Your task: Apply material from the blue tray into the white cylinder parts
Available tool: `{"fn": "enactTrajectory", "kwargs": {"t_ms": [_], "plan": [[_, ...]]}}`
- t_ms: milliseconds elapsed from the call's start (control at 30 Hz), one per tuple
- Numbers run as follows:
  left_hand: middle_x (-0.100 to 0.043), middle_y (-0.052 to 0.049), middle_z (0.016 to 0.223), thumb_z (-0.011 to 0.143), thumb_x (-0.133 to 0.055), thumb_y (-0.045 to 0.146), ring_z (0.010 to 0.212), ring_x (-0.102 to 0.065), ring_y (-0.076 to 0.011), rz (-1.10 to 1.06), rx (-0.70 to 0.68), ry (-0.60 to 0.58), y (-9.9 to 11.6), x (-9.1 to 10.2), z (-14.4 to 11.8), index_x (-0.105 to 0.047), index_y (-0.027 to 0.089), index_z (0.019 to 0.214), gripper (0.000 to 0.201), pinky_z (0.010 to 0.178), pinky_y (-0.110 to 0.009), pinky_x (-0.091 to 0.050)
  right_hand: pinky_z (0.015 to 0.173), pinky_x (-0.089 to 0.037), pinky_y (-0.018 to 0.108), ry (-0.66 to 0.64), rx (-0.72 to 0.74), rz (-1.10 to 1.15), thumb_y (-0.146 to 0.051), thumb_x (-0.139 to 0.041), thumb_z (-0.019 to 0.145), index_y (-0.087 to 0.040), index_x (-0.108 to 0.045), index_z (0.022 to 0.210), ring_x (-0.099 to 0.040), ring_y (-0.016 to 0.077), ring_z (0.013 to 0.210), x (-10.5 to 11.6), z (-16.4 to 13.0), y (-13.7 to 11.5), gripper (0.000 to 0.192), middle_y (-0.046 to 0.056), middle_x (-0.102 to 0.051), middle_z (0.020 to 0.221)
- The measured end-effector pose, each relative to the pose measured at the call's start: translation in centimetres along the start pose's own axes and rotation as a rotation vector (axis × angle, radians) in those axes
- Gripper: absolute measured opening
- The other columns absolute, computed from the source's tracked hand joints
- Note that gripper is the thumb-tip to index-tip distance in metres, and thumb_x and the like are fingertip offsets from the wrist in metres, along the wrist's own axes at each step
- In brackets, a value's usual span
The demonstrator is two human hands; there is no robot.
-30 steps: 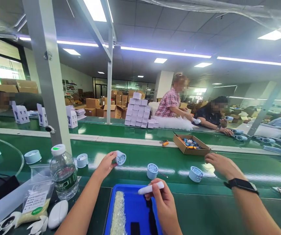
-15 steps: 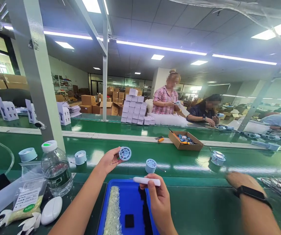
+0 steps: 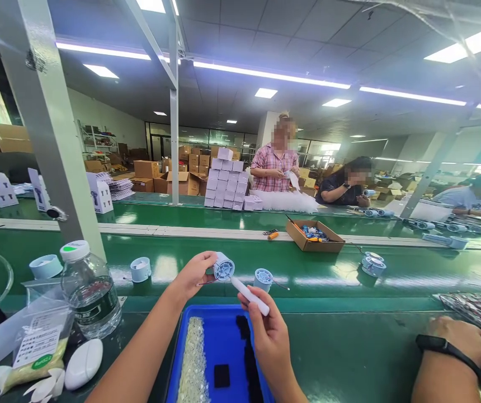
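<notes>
My left hand (image 3: 195, 274) grips a light-blue round motor housing (image 3: 224, 266) by its side, its spoked face turned toward me and a thin wire hanging beneath. In my right hand (image 3: 265, 324) is a white pen-like tool (image 3: 251, 295), slanted up to the left, its tip at the lower edge of the housing's face. Whether the tip touches is too small to tell. Just behind the tool, a second blue housing (image 3: 263, 279) with a wire stands on the green belt. Below my hands lies a blue tray (image 3: 227, 313) with clear small pieces, black bits and a black square.
A water bottle (image 3: 92, 291), a plastic bag (image 3: 41, 341) and a white case (image 3: 84, 364) stand at left. Across the belt is a cardboard box (image 3: 316, 238) of parts. At right, a co-worker's hand (image 3: 458, 341) is beside a wire pile (image 3: 475, 313).
My left hand has turned and shifted the housing slightly right. The white tool has tilted, bringing its tip to the housing. The co-worker's hand moved right and down toward the wires.
</notes>
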State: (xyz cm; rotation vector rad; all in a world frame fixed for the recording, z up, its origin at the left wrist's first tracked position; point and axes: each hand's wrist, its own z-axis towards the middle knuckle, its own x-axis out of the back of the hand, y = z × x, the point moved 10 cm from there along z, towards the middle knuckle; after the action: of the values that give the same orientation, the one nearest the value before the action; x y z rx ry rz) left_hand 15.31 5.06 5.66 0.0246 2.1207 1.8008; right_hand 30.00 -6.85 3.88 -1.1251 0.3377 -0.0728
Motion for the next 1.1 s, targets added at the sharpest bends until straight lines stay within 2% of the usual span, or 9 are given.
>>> {"fn": "enactTrajectory", "kwargs": {"t_ms": [300,533,633,733,833,900,967,1033,1100], "plan": [[-0.057,-0.001,0.07,0.069,-0.069,0.035,0.063,-0.053,-0.0111,0.039,-0.048,-0.039,0.3,-0.9,0.0,-0.059,0.014,0.074,0.023,0.06,-0.026,-0.048,0.086,-0.052,0.035,0.007,0.002,-0.033,-0.04,-0.054,0.087,-0.019,-0.056,0.111,-0.066,0.0231,0.097,0.1,0.2,0.2,0.032,0.011,-0.069,0.104],[-0.056,-0.001,0.067,0.067,-0.069,0.035,0.062,-0.052,-0.012,0.063,0.002,-0.048,0.0,-1.5,-0.6,-0.055,0.014,0.071,0.025,0.062,-0.029,-0.049,0.087,-0.05,0.034,-0.014,0.011,-0.053,-0.04,-0.052,0.087,-0.02,-0.055,0.113,-0.064,0.0227,0.099,-0.1,0.2,0.3,0.033,0.01,-0.067,0.106],[-0.054,0.0,0.064,0.065,-0.07,0.035,0.058,-0.051,-0.0114,0.075,0.002,-0.053,0.2,-2.1,-0.8,-0.053,0.015,0.067,0.026,0.058,-0.027,-0.048,0.081,-0.051,0.033,0.031,0.068,-0.132,-0.041,-0.052,0.086,-0.019,-0.058,0.11,-0.064,0.0222,0.091,0.3,0.2,-0.5,0.033,0.01,-0.066,0.102],[-0.05,0.003,0.058,0.066,-0.068,0.035,0.052,-0.046,-0.0089,0.142,-0.074,0.058,1.2,-1.7,-1.0,-0.047,0.017,0.063,0.028,0.05,-0.021,-0.04,0.058,-0.048,0.026,0.071,0.058,-0.278,-0.044,-0.054,0.083,-0.017,-0.062,0.105,-0.058,0.017,0.065,0.5,0.4,-0.6,0.036,0.005,-0.062,0.077],[-0.035,0.007,0.048,0.07,-0.064,0.041,0.044,-0.03,-0.0061,0.18,-0.284,0.262,3.3,-0.9,-1.8,-0.034,0.02,0.054,0.04,0.042,-0.019,-0.025,0.042,-0.03,0.021,-0.139,-0.057,-0.363,-0.047,-0.052,0.083,-0.015,-0.065,0.091,-0.037,0.0103,0.047,-1.8,0.2,0.7,0.035,-0.003,-0.045,0.054],[-0.026,0.007,0.047,0.072,-0.06,0.046,0.044,-0.025,-0.0065,0.187,-0.409,0.361,4.2,-1.0,-2.7,-0.027,0.02,0.051,0.047,0.042,-0.021,-0.022,0.044,-0.026,0.021,-0.255,-0.074,-0.372,-0.047,-0.048,0.086,-0.015,-0.063,0.077,-0.032,0.0091,0.048,-3.3,-0.3,0.9,0.037,-0.004,-0.039,0.052],[-0.025,0.006,0.048,0.072,-0.061,0.046,0.047,-0.025,-0.0071,0.258,-0.491,0.432,4.7,-1.4,-3.6,-0.026,0.02,0.049,0.05,0.044,-0.021,-0.021,0.048,-0.028,0.021,-0.265,-0.06,-0.353,-0.047,-0.043,0.088,-0.015,-0.062,0.073,-0.033,0.0096,0.051,-3.7,-0.7,0.5,0.04,-0.004,-0.04,0.055],[-0.026,0.006,0.048,0.07,-0.062,0.045,0.048,-0.025,-0.0072,0.31,-0.516,0.457,4.8,-2.0,-4.0,-0.027,0.019,0.046,0.05,0.045,-0.022,-0.022,0.05,-0.031,0.021,-0.238,-0.058,-0.316,-0.047,-0.04,0.09,-0.015,-0.063,0.08,-0.035,0.0104,0.053,-3.7,-1.0,0.1,0.041,-0.003,-0.043,0.057],[-0.027,0.006,0.048,0.069,-0.062,0.047,0.047,-0.026,-0.0071,0.208,-0.459,0.427,4.0,-2.3,-3.8,-0.029,0.02,0.047,0.048,0.044,-0.022,-0.022,0.052,-0.035,0.022,-0.216,-0.059,-0.273,-0.046,-0.04,0.09,-0.014,-0.065,0.092,-0.038,0.0116,0.055,-3.7,-1.2,-0.1,0.04,-0.002,-0.046,0.06]]}}
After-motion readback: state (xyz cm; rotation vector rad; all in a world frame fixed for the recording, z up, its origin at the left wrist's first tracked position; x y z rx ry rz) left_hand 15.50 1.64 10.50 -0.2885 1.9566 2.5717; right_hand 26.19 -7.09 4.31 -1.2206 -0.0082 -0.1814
